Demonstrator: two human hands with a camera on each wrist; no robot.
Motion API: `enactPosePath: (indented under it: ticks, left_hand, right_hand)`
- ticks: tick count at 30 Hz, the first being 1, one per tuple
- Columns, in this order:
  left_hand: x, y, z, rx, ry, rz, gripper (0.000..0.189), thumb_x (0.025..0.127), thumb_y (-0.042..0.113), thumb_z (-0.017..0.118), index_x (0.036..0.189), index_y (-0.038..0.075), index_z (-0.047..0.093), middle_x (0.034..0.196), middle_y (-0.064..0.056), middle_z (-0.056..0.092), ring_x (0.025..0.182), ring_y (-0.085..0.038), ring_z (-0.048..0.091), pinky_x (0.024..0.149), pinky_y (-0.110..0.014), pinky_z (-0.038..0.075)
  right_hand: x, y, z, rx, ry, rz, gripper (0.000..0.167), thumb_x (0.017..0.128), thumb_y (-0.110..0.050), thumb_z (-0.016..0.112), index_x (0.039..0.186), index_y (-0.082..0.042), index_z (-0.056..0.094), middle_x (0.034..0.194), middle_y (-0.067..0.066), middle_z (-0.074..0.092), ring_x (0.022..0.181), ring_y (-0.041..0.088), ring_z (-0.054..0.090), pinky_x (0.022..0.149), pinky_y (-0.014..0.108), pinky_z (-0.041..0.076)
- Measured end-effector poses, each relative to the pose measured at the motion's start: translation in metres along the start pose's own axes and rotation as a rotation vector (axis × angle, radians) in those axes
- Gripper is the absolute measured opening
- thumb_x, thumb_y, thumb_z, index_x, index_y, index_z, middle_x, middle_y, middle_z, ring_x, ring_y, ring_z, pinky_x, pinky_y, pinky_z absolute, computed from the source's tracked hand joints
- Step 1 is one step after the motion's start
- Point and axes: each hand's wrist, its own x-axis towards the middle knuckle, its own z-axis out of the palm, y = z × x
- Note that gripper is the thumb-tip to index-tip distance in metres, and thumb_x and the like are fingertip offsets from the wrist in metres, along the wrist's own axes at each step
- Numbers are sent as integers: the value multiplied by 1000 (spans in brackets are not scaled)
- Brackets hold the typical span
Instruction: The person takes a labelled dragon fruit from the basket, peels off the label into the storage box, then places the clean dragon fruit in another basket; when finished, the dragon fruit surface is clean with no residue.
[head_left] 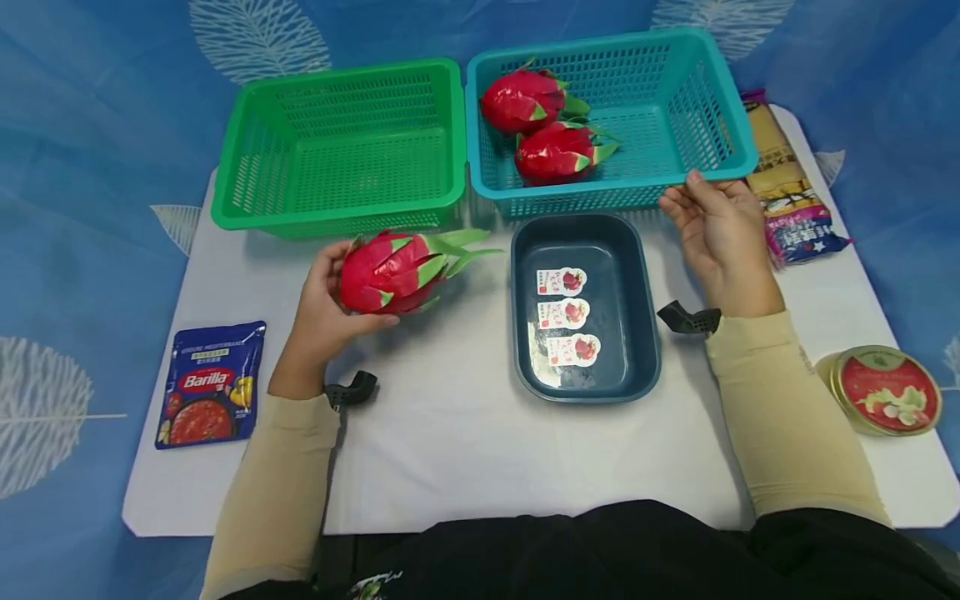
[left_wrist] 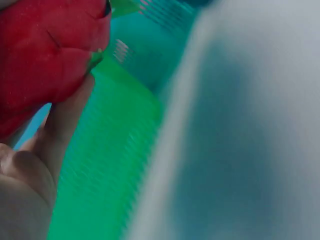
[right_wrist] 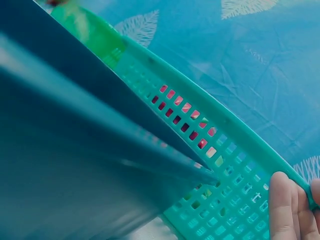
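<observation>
My left hand point(head_left: 318, 300) holds a red dragon fruit point(head_left: 390, 271) with green leafy tips, just in front of the green basket. Its thumb lies along the fruit's near side and the fingers wrap the left end. In the left wrist view, the dragon fruit point(left_wrist: 50, 55) rests against the fingers. My right hand point(head_left: 716, 225) grips the front rim of the blue basket point(head_left: 630, 193) near its right corner, thumb at the rim. The right wrist view shows its fingers point(right_wrist: 282, 205) against the basket's outer wall. Two dragon fruits point(head_left: 525, 100) lie in that basket's left half.
The green basket point(head_left: 345, 221) stands left of the blue one. A dark tub point(head_left: 622, 317) with three stickers point(head_left: 562, 314) inside sits mid-table. A Barilla pouch point(head_left: 210, 387) lies at left, a snack bag point(head_left: 798, 208) back right, and a lidded tin point(head_left: 888, 392) at right.
</observation>
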Motion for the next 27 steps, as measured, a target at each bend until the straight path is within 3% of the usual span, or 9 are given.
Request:
enactPosePath:
  ticks: [2, 5, 10, 15, 19, 27]
  left_hand:
    - [8, 16, 12, -73, 26, 55, 96, 65, -22, 87, 147, 4, 43, 142, -17, 52, 136, -35, 48, 99, -37, 56]
    - [27, 43, 41, -133, 54, 151, 94, 65, -19, 88, 145, 3, 43, 143, -15, 53, 135, -35, 48, 99, -41, 57]
    - [62, 83, 104, -40, 107, 244, 96, 69, -6, 95, 147, 0, 40, 145, -9, 51, 134, -24, 49, 99, -40, 57]
    - [98, 106, 169, 13, 129, 301, 97, 71, 3, 97, 148, -3, 37, 146, -11, 49, 133, -15, 47, 98, -32, 55]
    - [126, 116, 216, 88, 133, 282, 97, 75, 10, 97, 149, -2, 36, 148, -11, 48, 132, -8, 44, 99, -23, 51]
    - [180, 113, 288, 354, 172, 40, 102, 81, 28, 95, 157, 11, 30, 153, 2, 46, 133, 0, 40, 97, -15, 46]
  right_hand:
    - [0, -2, 1, -5, 3, -1, 28, 97, 11, 67, 117, 7, 48, 95, 27, 63, 81, 33, 70, 78, 39, 64]
    - [-1, -3, 0, -13, 9, -6, 29, 97, 10, 69, 118, 7, 49, 96, 27, 63, 81, 33, 70, 79, 39, 64]
    - [-1, -1, -1, -34, -3, -22, 30, 97, 10, 69, 117, 7, 47, 94, 26, 64, 81, 33, 71, 78, 38, 64]
    - [0, 2, -1, -66, -24, -37, 27, 97, 9, 68, 116, 7, 48, 92, 26, 65, 79, 31, 71, 77, 37, 64]
    - [1, 2, -2, -73, -31, -43, 26, 97, 9, 68, 113, 7, 48, 90, 26, 66, 78, 31, 72, 77, 37, 64]
    - [0, -3, -1, -102, -23, -24, 28, 95, 6, 73, 114, 6, 52, 95, 25, 68, 79, 30, 73, 77, 37, 64]
